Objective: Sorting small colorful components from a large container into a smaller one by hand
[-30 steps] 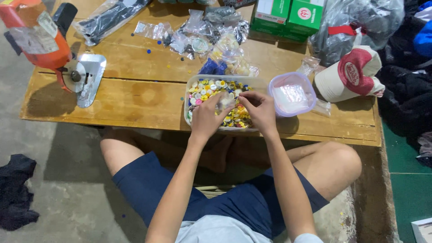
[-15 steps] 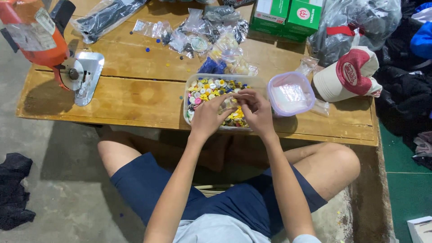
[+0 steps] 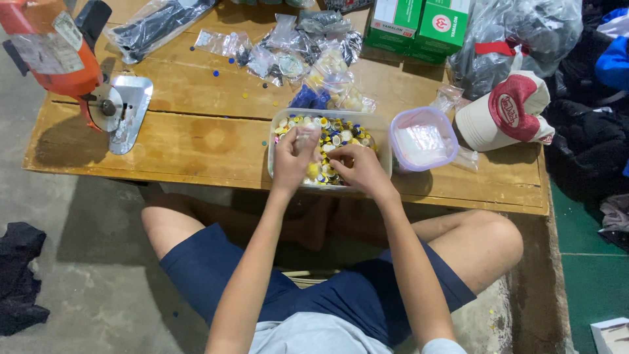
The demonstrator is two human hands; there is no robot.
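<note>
A clear rectangular tray [image 3: 382,141] on the low wooden table [image 3: 196,141] holds several small yellow, white and blue buttons [image 3: 341,131]. My left hand [image 3: 293,160] is over the tray's left half and pinches a small clear plastic bag [image 3: 304,139] upright. My right hand [image 3: 359,169] rests over the tray's front middle, fingers curled down among the buttons next to the bag. Whether it holds a button is hidden.
A round purple-rimmed container [image 3: 422,139] stands right of the tray. A red and white cap [image 3: 504,113] lies beyond it. Small plastic bags [image 3: 295,46] are piled at the back, green boxes [image 3: 419,23] behind. An orange cutting machine [image 3: 62,56] sits at the left.
Both hands have shifted slightly left and toward the tray's front. The left hand has raised the small clear bag more upright.
</note>
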